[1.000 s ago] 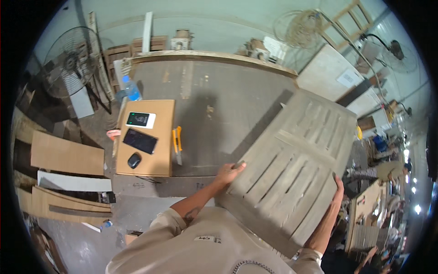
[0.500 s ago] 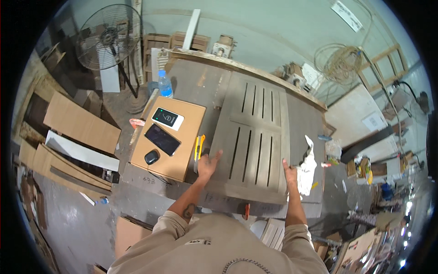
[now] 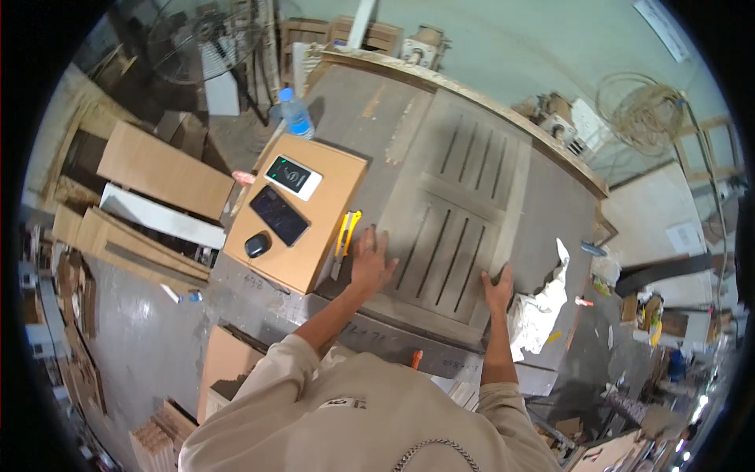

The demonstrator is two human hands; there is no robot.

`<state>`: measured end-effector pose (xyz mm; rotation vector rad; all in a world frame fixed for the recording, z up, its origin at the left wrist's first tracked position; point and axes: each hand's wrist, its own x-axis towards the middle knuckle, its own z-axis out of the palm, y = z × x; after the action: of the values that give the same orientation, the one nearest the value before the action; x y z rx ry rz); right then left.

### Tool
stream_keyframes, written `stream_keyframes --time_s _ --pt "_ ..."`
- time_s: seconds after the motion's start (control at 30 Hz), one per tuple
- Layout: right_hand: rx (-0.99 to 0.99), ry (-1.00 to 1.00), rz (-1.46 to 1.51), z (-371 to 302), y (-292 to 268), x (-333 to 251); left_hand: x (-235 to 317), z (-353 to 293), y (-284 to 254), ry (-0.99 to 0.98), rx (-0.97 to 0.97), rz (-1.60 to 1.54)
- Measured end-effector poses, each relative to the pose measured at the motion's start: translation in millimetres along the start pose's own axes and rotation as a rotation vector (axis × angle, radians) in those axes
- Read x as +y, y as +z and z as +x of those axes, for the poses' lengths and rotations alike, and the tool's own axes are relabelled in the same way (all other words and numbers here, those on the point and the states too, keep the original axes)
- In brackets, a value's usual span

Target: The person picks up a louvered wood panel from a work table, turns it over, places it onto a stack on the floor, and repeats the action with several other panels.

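A grey-brown wooden panel with two rows of dark slots (image 3: 464,206) lies flat on the worktable. My left hand (image 3: 372,265) rests at its near left edge, fingers spread and holding nothing. At the panel's right edge is my right hand (image 3: 497,293), thumb and forefinger apart against the border; its other fingers are partly hidden. A yellow utility knife (image 3: 347,234) lies just left of my left hand, beside a cardboard box (image 3: 334,185). Next to my right hand is a crumpled white cloth (image 3: 541,313).
On the box lie a white device with a dark screen (image 3: 293,175), a dark smartphone (image 3: 279,215) and a small black case (image 3: 257,245). A water bottle (image 3: 296,115) stands behind it. A wooden rail (image 3: 464,88) edges the table's far side. Boards (image 3: 161,169) are stacked at left.
The view has shifted and tilted. My left hand has opened out, its fingers now spread at the panel's edge. My right hand's thumb and forefinger now show apart at the right border.
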<state>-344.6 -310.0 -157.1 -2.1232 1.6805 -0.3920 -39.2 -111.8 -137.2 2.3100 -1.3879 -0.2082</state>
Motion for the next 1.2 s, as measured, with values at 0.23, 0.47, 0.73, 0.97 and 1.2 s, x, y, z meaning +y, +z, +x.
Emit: stream_keyframes --time_s 0.23,0.47,0.73,0.97,1.2 --pt "-0.037 0.019 -0.021 -15.6 17.4 -7.9 -27.6 -10.5 20.3 0.069 -0.11 -0.078" --pt "-0.034 0.095 0.003 -30.7 16.0 -19.4 -38.3 -20.0 20.1 0.07 -0.162 -0.131" --pt "-0.011 0.016 -0.071 -35.7 23.2 -7.0 -37.8 -14.8 25.7 0.05 -0.235 -0.063" --pt "-0.052 0.116 -0.126 -12.7 23.8 -26.7 -27.4 73.6 8.6 -0.025 -0.17 -0.264" --pt "0.053 0.1 -0.101 61.3 34.5 -15.1 -28.1 106.9 36.0 0.019 -0.114 -0.18"
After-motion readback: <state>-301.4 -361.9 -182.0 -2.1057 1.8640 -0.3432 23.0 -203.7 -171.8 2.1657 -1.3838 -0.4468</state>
